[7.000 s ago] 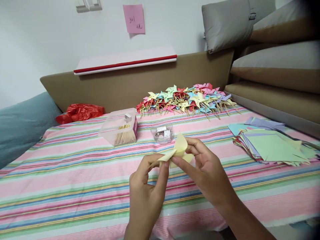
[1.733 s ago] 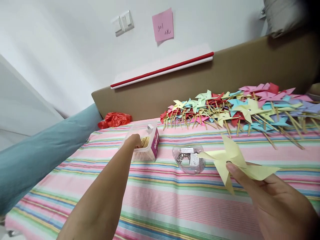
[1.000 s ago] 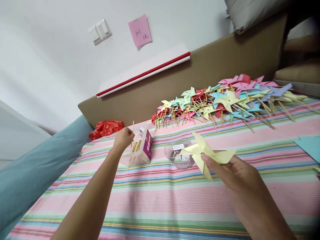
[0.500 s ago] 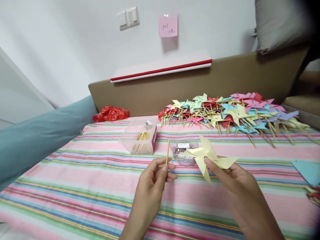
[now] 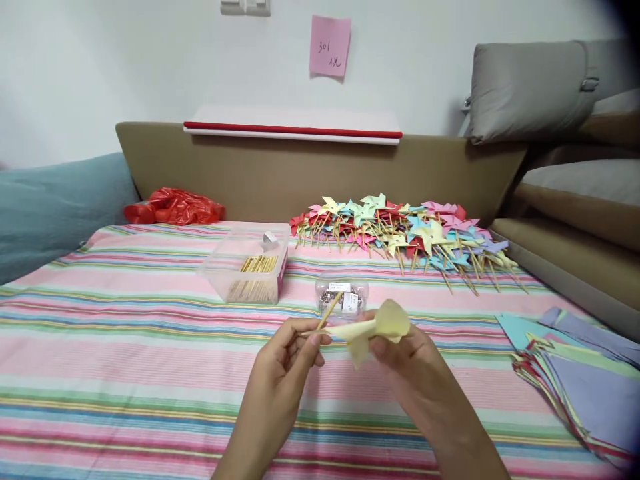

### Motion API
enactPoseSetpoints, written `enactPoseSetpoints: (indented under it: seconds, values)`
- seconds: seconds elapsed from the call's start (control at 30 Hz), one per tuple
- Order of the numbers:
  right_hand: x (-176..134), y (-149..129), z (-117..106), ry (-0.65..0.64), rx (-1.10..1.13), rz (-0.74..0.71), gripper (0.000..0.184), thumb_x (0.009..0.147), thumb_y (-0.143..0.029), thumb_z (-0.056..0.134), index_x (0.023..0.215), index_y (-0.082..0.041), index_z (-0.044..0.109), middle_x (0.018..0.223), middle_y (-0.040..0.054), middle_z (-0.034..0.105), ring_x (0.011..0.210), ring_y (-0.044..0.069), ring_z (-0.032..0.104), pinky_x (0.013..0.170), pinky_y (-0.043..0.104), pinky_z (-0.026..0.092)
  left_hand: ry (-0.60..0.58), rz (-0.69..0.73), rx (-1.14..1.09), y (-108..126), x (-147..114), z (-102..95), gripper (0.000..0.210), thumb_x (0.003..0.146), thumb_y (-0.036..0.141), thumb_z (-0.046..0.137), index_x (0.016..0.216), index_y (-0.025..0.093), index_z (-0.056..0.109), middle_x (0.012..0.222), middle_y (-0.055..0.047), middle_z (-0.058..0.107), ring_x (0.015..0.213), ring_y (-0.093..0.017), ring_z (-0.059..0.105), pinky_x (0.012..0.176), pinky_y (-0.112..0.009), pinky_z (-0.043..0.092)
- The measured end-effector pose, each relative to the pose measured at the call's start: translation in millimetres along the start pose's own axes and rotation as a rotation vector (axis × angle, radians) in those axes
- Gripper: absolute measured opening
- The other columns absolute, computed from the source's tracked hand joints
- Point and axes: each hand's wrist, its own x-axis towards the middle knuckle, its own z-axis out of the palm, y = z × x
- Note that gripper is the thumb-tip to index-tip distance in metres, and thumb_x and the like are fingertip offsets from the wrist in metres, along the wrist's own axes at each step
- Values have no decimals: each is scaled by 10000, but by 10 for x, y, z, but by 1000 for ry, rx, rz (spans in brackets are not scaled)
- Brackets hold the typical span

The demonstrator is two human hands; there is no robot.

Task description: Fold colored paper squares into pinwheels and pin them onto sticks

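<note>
Between thumb and fingers, my left hand (image 5: 293,357) pinches a thin wooden stick (image 5: 331,309) that tilts up to the right. My right hand (image 5: 405,353) grips a pale yellow paper pinwheel (image 5: 390,323), turned nearly edge-on. One pinwheel blade points left and reaches the stick close to my left fingertips; whether they touch, I cannot tell. Just behind the hands lies a clear plastic container (image 5: 323,283) with small metal pins and white labels. Farther left, a clear plastic box (image 5: 215,272) holds many wooden sticks (image 5: 259,265).
Finished pinwheels (image 5: 400,230) in many colours are heaped at the back right. Coloured paper sheets (image 5: 593,383) lie at the right. A red plastic bag (image 5: 180,207) rests at the back left, by a blue cushion (image 5: 55,207). Striped cloth (image 5: 125,373) covers the surface.
The pinwheel has turned from facing me to nearly edge-on, and my right hand has come closer to the left. The stick now leans right. My view has shifted and levelled, showing the paper sheets.
</note>
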Motion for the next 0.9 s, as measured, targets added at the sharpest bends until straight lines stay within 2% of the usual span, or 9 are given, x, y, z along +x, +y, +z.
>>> enactPoseSetpoints:
  seconds: [0.1,0.17,0.3,0.47,0.6,0.73,0.9]
  values:
    - [-17,5,22,-39,-119,-134,127,754,-352,851,790,-265,765,1146,52,721,1142,264,653,925,384,548,-27,7,-43,-12,-29,-42,202,921,418,657,1045,272,724,873,-19,700,750,-172,629,708,-271,514]
    - [-37,-11,43,-63,-159,-210,86,777,-322,839,779,-282,763,1199,51,718,1234,268,620,1017,425,511,-39,12,-61,-9,-44,-46,157,906,379,682,1020,287,736,951,-21,724,765,-171,649,708,-265,529]
    - [-75,-74,92,-89,-195,-290,26,853,-286,776,873,-303,776,1105,48,765,1124,249,686,962,410,545,-60,47,-76,30,-51,5,118,896,333,694,975,293,772,903,-25,757,820,-203,691,702,-262,545]
    - [-84,-121,122,-90,-248,-466,187,884,-171,732,944,-342,777,979,-3,774,1032,201,698,917,346,539,-90,86,-90,49,-32,75,170,908,327,682,1041,312,786,949,-34,779,833,-216,707,765,-300,573]
    - [-96,-131,131,-28,-242,-466,167,884,-174,731,908,-333,778,921,-16,765,952,181,694,878,317,536,-80,106,-71,63,-25,85,163,872,336,723,1013,315,802,934,-41,786,829,-228,711,750,-308,584]
    - [-109,-148,140,-6,-266,-476,159,881,-179,735,900,-332,774,916,-25,764,954,167,676,889,293,519,-87,74,-69,120,-35,82,126,850,368,742,919,288,810,883,-46,786,804,-234,712,708,-307,589]
    - [-104,-149,141,0,-253,-481,137,880,-184,735,904,-316,766,920,-23,754,965,167,670,884,287,519,-125,35,-37,140,-36,71,190,886,372,695,965,229,792,909,-68,792,812,-233,720,740,-317,587]
